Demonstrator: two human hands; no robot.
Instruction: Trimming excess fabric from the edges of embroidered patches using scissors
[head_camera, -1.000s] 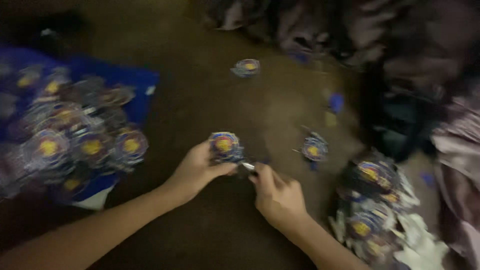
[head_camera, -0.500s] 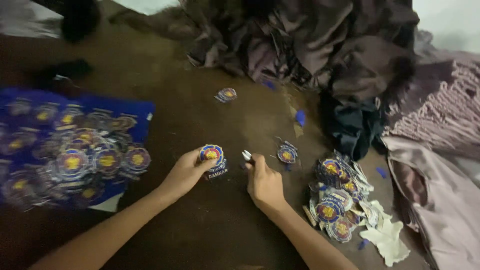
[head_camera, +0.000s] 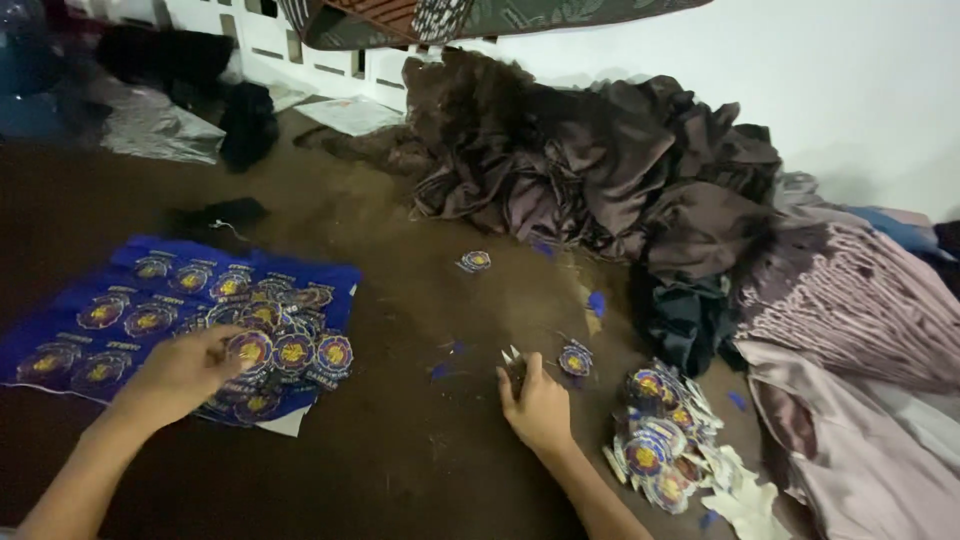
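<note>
The left hand (head_camera: 185, 370) pinches a round badge (head_camera: 249, 350) at its fingertips, over a badge pile (head_camera: 290, 350). The right hand (head_camera: 538, 400) is closed around small scissors (head_camera: 514, 362), a lone badge (head_camera: 574, 360) just beyond. The badges look light, thin and floppy, best held by the edge.

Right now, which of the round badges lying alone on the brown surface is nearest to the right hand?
The single badge just beside the right hand, towards the cut pile. The other lone badge lies farther off, near the dark cloth heap.
</note>
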